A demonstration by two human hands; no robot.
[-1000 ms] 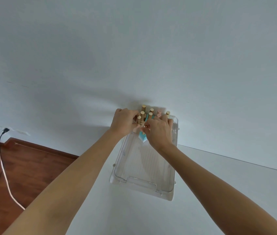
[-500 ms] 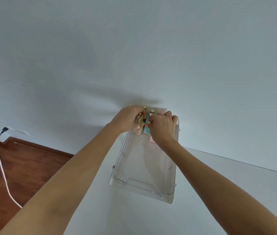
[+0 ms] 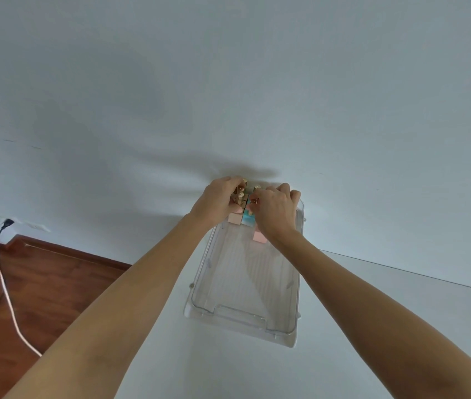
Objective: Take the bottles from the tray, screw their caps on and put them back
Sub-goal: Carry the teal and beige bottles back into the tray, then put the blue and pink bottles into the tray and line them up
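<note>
Both hands are reaching to the far end of the clear tray [image 3: 245, 286], among a cluster of small bottles: the left hand [image 3: 217, 201] is curled around a pink bottle [image 3: 234, 218] with a gold cap [image 3: 240, 198], while the right hand [image 3: 276, 210] pinches something small and gold, though I cannot tell exactly what. A blue bottle [image 3: 247, 218] stands between the hands, another pink bottle [image 3: 259, 237] shows under the right wrist, and the near part of the tray lies bare on the white table [image 3: 228, 370].

Soft even daylight, broad faint arm shadows on the wall [image 3: 142, 125], wide-angle edge bending.
</note>
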